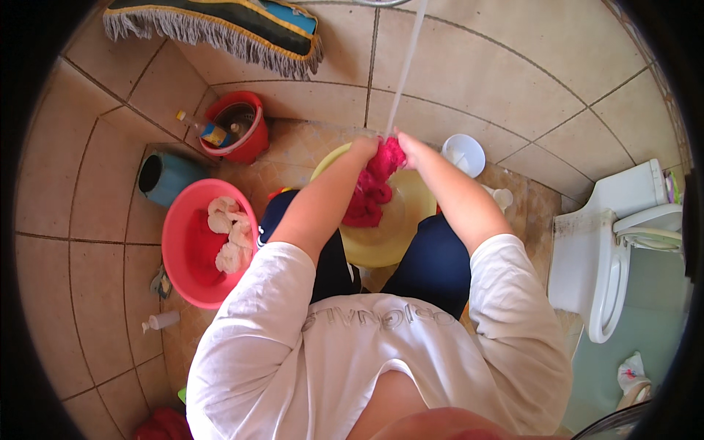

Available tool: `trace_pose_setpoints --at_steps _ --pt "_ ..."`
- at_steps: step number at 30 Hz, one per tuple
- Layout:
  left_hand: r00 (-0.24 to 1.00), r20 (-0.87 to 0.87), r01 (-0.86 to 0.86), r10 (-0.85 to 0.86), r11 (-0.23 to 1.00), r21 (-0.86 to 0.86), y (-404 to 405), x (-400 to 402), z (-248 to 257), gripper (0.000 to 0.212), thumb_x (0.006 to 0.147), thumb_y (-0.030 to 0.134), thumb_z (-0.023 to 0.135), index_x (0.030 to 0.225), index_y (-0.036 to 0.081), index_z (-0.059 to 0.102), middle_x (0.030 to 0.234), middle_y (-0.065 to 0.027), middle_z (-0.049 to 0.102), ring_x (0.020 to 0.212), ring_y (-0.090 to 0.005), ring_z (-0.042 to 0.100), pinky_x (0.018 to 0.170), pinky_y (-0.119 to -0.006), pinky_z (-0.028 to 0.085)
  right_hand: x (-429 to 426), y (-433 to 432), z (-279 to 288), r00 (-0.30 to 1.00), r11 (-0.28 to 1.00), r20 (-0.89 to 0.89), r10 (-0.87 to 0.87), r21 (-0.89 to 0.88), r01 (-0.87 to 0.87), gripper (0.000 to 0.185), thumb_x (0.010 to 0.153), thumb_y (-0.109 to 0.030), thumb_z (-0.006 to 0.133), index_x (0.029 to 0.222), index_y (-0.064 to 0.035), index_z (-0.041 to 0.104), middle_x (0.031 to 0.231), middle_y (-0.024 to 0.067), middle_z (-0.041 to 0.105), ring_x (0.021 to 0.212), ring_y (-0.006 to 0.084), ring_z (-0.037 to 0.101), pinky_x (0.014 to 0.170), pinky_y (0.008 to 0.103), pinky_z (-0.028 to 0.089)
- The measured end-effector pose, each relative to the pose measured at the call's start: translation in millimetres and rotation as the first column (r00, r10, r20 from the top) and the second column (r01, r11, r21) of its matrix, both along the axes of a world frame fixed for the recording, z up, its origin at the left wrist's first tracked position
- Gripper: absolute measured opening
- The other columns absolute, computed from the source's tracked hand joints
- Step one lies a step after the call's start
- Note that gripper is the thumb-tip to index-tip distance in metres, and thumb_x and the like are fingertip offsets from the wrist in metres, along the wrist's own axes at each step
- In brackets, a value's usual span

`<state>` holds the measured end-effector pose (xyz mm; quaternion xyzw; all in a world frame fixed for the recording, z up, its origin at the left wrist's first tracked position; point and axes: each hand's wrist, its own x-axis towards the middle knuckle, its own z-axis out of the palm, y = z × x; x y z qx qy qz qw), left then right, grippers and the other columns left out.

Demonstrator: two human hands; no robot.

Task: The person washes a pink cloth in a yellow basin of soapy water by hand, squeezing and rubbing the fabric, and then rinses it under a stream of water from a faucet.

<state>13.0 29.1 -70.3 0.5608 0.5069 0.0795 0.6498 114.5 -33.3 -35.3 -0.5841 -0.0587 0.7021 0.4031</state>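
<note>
Both hands grip a wet, deep-pink knitted cloth above a pale yellow basin. My left hand pinches its upper left side; my right hand has the upper right side. A thin stream of water falls from above onto the bunched top of the cloth, between the hands. The lower part hangs down towards the left half of the basin; whether it rests on the bottom is hard to tell. Fingers are partly hidden by the cloth. The basin stands between my knees.
At left, a pink tub contains white cloths. Behind it are a blue container and a red mop bucket with a bottle. A fringed mop head hangs above. Rightward stand a white pail and toilet.
</note>
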Motion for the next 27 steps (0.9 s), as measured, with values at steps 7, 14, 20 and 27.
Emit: trace_pose_setpoints --at_steps 7,14,20,27 --pt "0.997 -0.073 -0.018 0.032 0.981 0.192 14.1 -29.2 6.2 0.014 0.071 0.010 0.051 0.085 0.006 0.051 0.072 -0.0069 0.053 0.062 -0.0166 0.051 0.052 -0.031 0.043 16.0 -14.0 12.9 0.983 0.999 0.179 0.047 -0.019 -0.044 0.022 0.082 -0.027 0.036 0.082 -0.0119 0.053 0.073 0.0018 0.057 0.068 0.0123 0.054 0.059 0.0288 0.044" --pt "0.711 -0.413 0.657 -0.569 0.747 0.103 -5.7 -24.0 52.9 0.048 0.064 0.011 0.060 0.108 0.012 0.043 0.098 -0.0101 0.052 0.081 -0.0236 0.051 0.065 -0.039 0.044 15.7 -17.5 21.8 0.979 1.000 0.205 0.001 -0.029 0.005 0.015 0.075 -0.021 0.044 0.084 -0.0128 0.052 0.078 0.0013 0.057 0.073 0.0143 0.053 0.063 0.0311 0.042" --pt "0.796 -0.054 0.598 -0.603 0.770 0.224 -13.9 -23.3 41.4 0.060 0.058 0.012 0.068 0.112 0.009 0.042 0.100 -0.0099 0.052 0.096 -0.0207 0.046 0.078 -0.035 0.039 3.5 -13.3 42.3 0.983 0.976 -0.002 -0.183 0.121 0.181 0.017 0.070 -0.017 0.046 0.082 -0.0047 0.050 0.080 0.0080 0.056 0.076 0.0200 0.054 0.072 0.0377 0.043" --pt "0.903 0.137 0.361 -0.408 0.892 0.273 -4.4 -20.9 17.7 0.036 0.059 0.007 0.063 0.093 0.004 0.055 0.088 -0.0081 0.058 0.082 -0.0181 0.054 0.075 -0.031 0.041 29.4 -9.3 40.5 0.951 0.939 -0.150 -0.270 0.180 0.295 0.014 0.069 -0.014 0.047 0.079 -0.0051 0.050 0.077 0.0072 0.055 0.072 0.0204 0.054 0.069 0.0366 0.044"
